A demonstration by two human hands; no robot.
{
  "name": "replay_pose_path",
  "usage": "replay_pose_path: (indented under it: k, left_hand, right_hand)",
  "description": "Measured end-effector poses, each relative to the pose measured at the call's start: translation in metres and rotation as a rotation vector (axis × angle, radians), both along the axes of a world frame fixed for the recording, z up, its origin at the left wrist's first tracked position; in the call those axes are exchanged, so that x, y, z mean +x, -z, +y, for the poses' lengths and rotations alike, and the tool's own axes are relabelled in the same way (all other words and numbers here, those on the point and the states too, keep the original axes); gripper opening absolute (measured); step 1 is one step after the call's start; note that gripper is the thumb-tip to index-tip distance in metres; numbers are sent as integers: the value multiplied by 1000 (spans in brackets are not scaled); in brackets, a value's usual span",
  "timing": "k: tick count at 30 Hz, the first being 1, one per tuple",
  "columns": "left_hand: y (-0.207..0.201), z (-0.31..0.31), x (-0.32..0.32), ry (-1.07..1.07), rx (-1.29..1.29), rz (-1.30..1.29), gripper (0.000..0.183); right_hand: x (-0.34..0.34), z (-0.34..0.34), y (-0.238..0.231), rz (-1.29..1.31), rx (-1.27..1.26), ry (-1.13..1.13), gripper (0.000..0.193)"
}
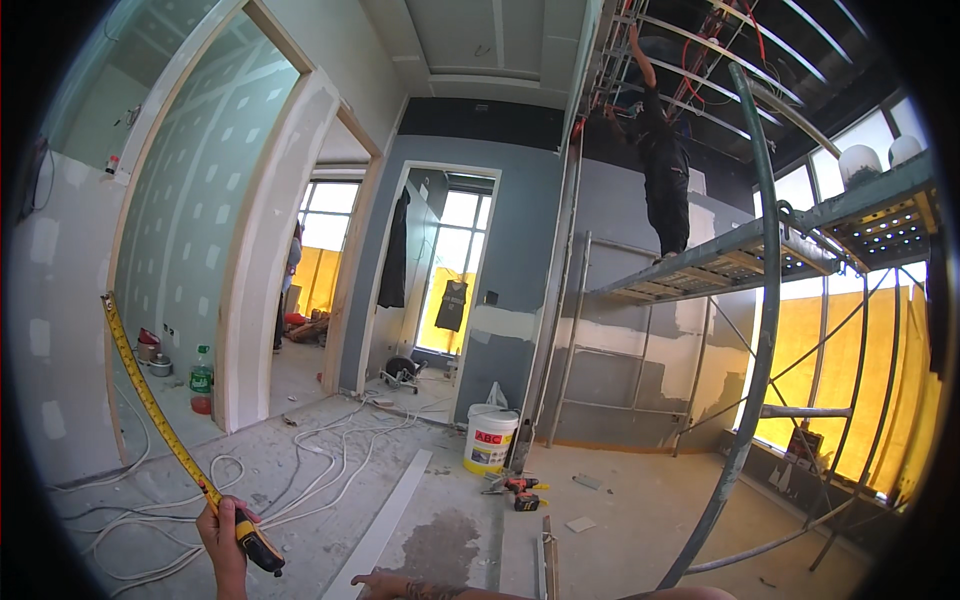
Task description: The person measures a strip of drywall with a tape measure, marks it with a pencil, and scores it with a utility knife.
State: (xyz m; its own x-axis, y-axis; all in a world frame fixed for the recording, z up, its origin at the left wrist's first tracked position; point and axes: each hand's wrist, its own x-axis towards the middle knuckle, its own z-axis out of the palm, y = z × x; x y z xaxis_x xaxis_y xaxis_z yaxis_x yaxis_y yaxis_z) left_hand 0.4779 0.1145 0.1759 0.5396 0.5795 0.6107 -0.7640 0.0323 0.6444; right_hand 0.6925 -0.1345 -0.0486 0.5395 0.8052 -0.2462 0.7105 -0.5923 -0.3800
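Note:
My left hand (pixel 228 545) is closed around a yellow-and-black tape measure (pixel 258 548) at the lower left. Its yellow blade (pixel 150 386) runs out in a curve, up and to the left. The blade's end lies over the edge of the wall beside the left doorway; whether it touches cannot be told. At the lower edge my right hand (pixel 378 584) shows only in part, with a finger stretched out to the left. It is nearest to a long white strip (pixel 397 505) that runs away from me along the floor. I see nothing in its fingers.
White cables (pixel 330 455) sprawl across the floor. A white-and-yellow bucket (pixel 488 442) and a cordless drill (pixel 522 492) stand ahead. Scaffolding (pixel 770 280) fills the right, where another person (pixel 665 170) reaches up from its platform. A green bottle (pixel 201 378) stands inside the left doorway.

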Motion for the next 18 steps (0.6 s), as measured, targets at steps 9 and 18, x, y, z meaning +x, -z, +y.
replay_pose_path:
  k: [9,18]
  left_hand:
    - [1,0,0,4,4,19,31]
    - [-5,-5,4,34,17,10,30]
  right_hand:
    - [3,-2,2,80,17,9,59]
    - [0,-6,-9,85,14,32,59]
